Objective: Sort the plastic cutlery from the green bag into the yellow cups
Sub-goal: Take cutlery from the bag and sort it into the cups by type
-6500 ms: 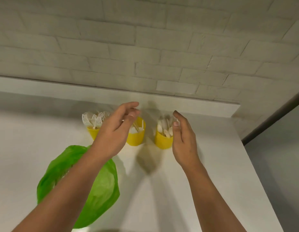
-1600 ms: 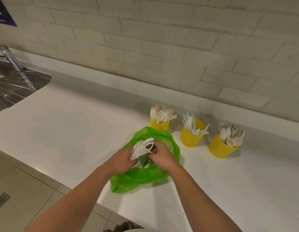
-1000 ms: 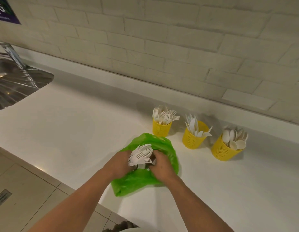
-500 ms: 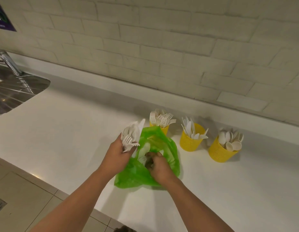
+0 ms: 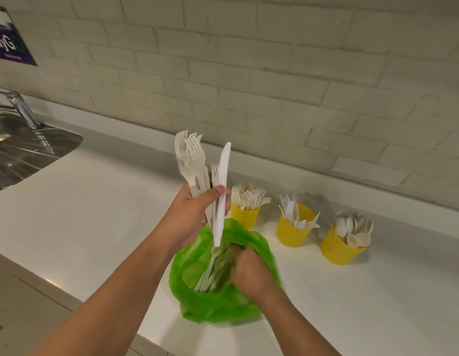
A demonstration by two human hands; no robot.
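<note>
left hand (image 5: 195,214) raised over green bag (image 5: 223,304), fingers curled round fork bunch (image 5: 191,160) + 1 knife (image 5: 222,181); right hand (image 5: 249,272) down in bag, blurred, grip can't tell; 3 yellow cups (image 5: 291,233) behind, on counter (image 5: 94,201)

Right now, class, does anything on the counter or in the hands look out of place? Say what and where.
Yes: the left hand grips a bunch of forks with one knife among them, so the handful is mixed. The knife sits lower than the forks, its handle hanging down toward the bag. The cups look sorted.
</note>
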